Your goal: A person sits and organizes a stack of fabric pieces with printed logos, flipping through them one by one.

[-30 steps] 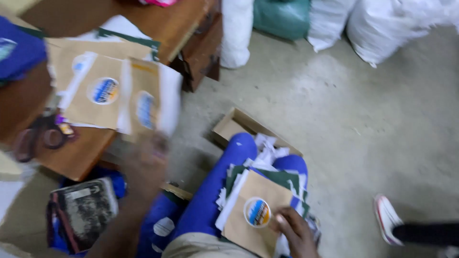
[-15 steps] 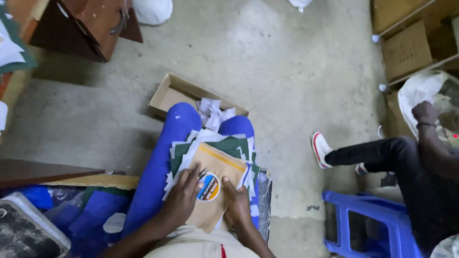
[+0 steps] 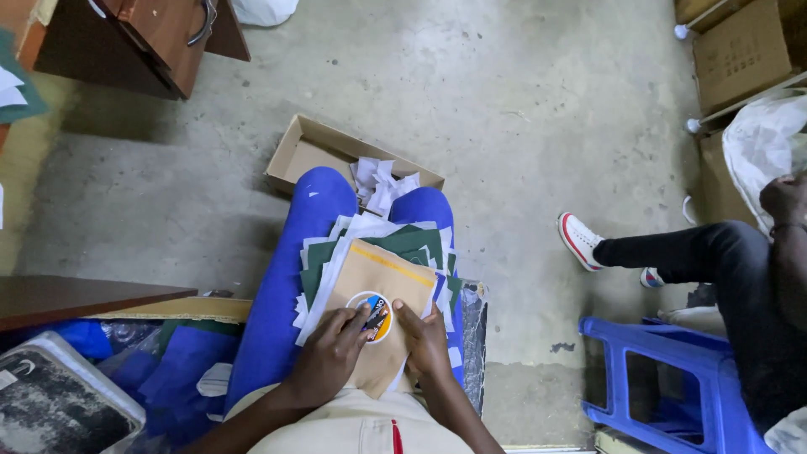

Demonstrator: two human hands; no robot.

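Note:
A tan paper bag (image 3: 380, 277) with a round blue and orange sticker (image 3: 376, 316) lies on top of a stack of green and white sheets (image 3: 402, 241) on my lap, over my blue trousers (image 3: 296, 252). My left hand (image 3: 329, 353) rests flat on the bag's lower left, fingertips at the sticker. My right hand (image 3: 425, 340) presses the bag's lower right edge. Both hands touch the bag; neither lifts it.
A shallow cardboard box (image 3: 313, 151) with white paper scraps (image 3: 381, 180) sits on the concrete floor past my knees. A wooden desk (image 3: 160, 38) stands at the top left. At the right sits another person in black trousers (image 3: 706, 252) beside a blue plastic stool (image 3: 664, 378) and cardboard boxes (image 3: 740, 50).
The view swung from the desk at left down to my lap. My left hand came down from the desk onto the tan bag, and both hands now press on it.

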